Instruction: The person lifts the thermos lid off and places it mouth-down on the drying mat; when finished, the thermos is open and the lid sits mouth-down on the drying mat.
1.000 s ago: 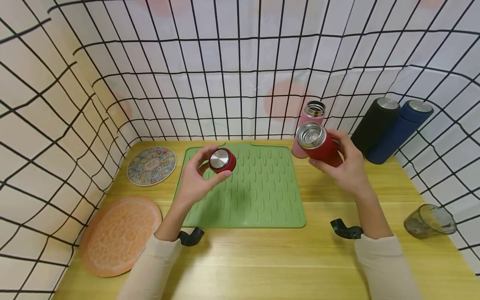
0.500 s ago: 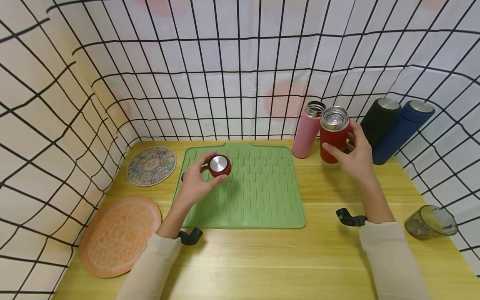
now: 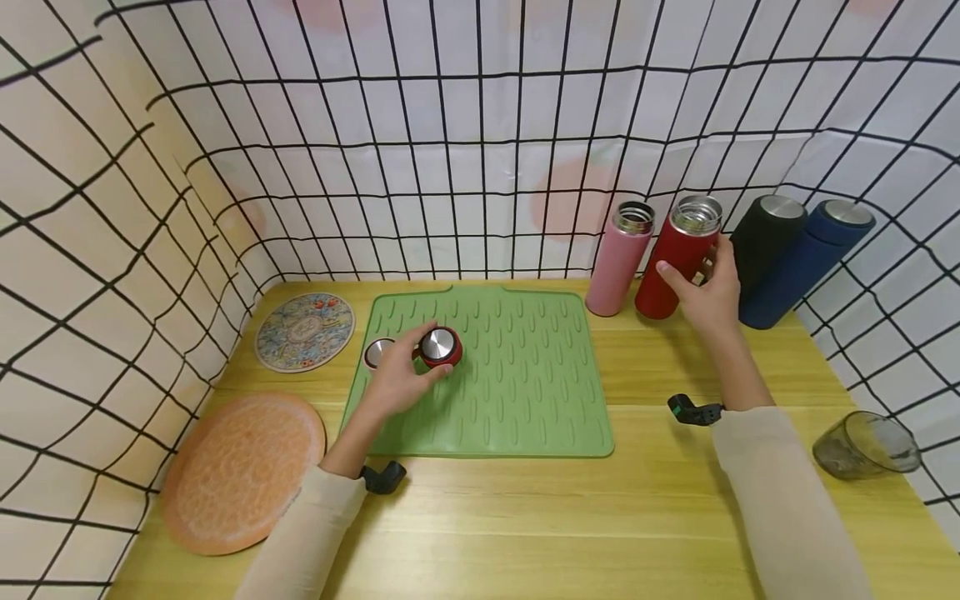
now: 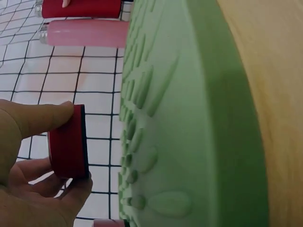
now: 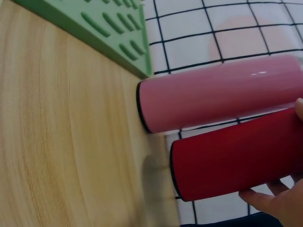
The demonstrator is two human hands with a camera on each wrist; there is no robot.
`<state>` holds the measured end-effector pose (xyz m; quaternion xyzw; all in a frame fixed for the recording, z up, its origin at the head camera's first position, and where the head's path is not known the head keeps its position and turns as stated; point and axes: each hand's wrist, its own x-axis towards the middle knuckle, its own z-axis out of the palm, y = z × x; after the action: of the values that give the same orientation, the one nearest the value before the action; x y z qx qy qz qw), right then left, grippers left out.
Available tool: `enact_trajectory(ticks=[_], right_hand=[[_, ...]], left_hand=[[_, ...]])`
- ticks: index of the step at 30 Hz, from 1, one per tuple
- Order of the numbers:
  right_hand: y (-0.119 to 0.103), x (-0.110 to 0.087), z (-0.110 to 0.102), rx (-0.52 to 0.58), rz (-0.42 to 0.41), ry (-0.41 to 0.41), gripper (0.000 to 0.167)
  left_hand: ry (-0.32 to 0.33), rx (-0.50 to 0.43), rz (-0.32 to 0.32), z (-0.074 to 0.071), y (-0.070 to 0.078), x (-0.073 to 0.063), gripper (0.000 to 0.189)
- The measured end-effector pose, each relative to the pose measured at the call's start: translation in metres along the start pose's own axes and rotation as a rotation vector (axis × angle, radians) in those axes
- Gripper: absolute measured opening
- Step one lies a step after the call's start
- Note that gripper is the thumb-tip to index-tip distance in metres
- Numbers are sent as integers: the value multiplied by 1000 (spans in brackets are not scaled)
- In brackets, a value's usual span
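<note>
My left hand (image 3: 396, 379) pinches a red bottle lid with a silver top (image 3: 441, 345) between thumb and fingers, over the green ridged mat (image 3: 525, 375). In the left wrist view a gap shows between this lid (image 4: 67, 144) and the mat. A second silver-topped lid (image 3: 378, 353) lies on the mat's left part, partly behind the left hand; its side looks pink (image 4: 108, 223) in the left wrist view. My right hand (image 3: 708, 296) grips a lidless red thermos (image 3: 670, 271) by its side, base close over the table. Beside it stands a lidless pink thermos (image 3: 617, 267).
Right of the red thermos stand a black thermos (image 3: 765, 242) and a blue thermos (image 3: 806, 267), both lidded. A tinted glass (image 3: 847, 450) lies at the right edge. Two round mats, one patterned (image 3: 303, 333) and one orange (image 3: 243, 475), lie left. A gridded cloth (image 3: 495, 167) rises behind.
My right hand has carried the red thermos right and back from in front of the pink one, turning it upright. My left hand has lowered the red lid toward the mat, uncovering the second lid.
</note>
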<state>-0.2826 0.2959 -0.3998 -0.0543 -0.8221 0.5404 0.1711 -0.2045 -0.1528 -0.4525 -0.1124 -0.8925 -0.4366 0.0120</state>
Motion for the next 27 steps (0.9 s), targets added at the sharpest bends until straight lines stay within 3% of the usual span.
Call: enact_trajectory(ticks=[14, 27], right_hand=[[19, 19, 15, 29, 86, 75, 78], [29, 24, 17, -4, 124, 45, 82]], left_hand=[[-50, 156, 47, 9, -6, -1, 74], [-76, 170, 25, 15, -18, 2, 73]])
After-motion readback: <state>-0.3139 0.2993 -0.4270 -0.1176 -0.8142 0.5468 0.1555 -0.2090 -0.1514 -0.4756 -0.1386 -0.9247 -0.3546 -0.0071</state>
